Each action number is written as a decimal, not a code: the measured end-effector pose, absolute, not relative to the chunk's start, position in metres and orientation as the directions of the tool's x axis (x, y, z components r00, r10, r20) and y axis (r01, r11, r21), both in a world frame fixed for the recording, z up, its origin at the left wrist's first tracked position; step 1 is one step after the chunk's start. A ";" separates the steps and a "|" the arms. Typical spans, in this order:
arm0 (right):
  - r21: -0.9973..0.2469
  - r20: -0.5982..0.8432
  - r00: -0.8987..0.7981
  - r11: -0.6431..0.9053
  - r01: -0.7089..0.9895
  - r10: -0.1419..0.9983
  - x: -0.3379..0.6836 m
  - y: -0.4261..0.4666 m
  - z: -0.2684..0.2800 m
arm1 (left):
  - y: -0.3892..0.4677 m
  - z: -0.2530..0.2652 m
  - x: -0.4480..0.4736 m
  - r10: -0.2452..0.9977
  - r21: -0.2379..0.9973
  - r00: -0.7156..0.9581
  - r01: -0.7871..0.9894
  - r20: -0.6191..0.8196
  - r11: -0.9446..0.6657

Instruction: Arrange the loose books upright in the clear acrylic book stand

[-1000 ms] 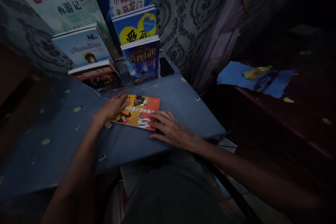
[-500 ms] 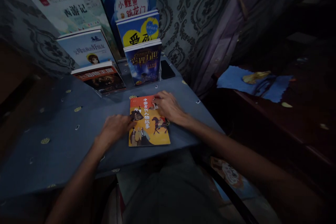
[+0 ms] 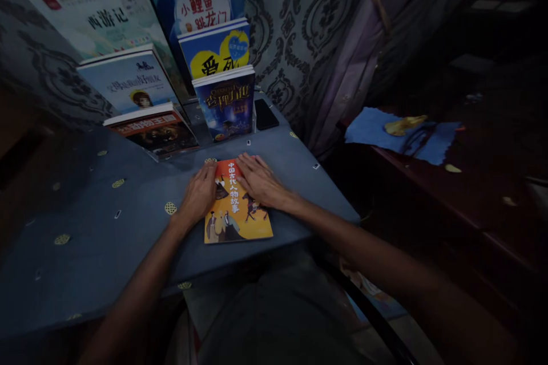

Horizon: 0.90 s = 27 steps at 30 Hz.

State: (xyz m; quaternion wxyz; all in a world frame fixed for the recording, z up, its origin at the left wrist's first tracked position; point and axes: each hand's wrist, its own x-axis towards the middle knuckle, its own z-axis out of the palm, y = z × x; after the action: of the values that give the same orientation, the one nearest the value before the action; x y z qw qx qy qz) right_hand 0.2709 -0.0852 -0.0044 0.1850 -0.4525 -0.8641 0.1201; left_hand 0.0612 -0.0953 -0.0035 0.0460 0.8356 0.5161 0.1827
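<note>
A book (image 3: 240,225) with an orange and red cover, white Chinese characters and painted figures lies face up near the table's front edge. My left hand (image 3: 202,191) rests along its upper left side, fingers stretched forward. On the upper right part of the cover lies my right hand (image 3: 259,179), flat with its fingers extended. Each hand covers some of the cover picture, and neither is wrapped around the book.
Several books stand in two rows at the back of the cloth-covered table (image 3: 128,239), a blue one (image 3: 226,105) nearest. Beside it lies a black phone (image 3: 265,114). A blue cloth (image 3: 359,128) with a yellowish object is on the dark red surface at right.
My left hand has moved forward along the book's left side and straightened its fingers. My right hand has flattened onto the cover. The whole view has shifted slightly.
</note>
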 end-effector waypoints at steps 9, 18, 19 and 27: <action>-0.476 0.204 -0.443 0.484 0.734 0.873 0.308 -0.079 -0.023 | -0.098 0.000 0.064 0.900 0.234 0.376 0.875 0.223 -0.423; -0.426 0.184 -0.481 0.511 0.747 0.857 0.281 -0.035 -0.017 | -0.085 0.008 0.063 0.939 0.124 0.262 0.948 0.222 -0.294; -0.412 0.178 -0.474 0.503 0.760 0.862 0.276 -0.029 -0.013 | -0.080 0.009 0.060 0.944 0.117 0.246 0.954 0.221 -0.276; -0.313 0.255 -0.391 0.458 0.832 0.885 0.256 -0.004 0.008 | -0.046 0.010 0.046 0.956 0.111 0.171 0.973 0.240 -0.202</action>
State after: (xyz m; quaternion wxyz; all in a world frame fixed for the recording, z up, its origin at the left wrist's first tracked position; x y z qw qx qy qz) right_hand 0.2557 -0.0037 0.0077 0.1949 -0.5165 -0.8311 0.0670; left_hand 0.0455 -0.0464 0.0097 -0.0338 0.7644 0.6308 0.1287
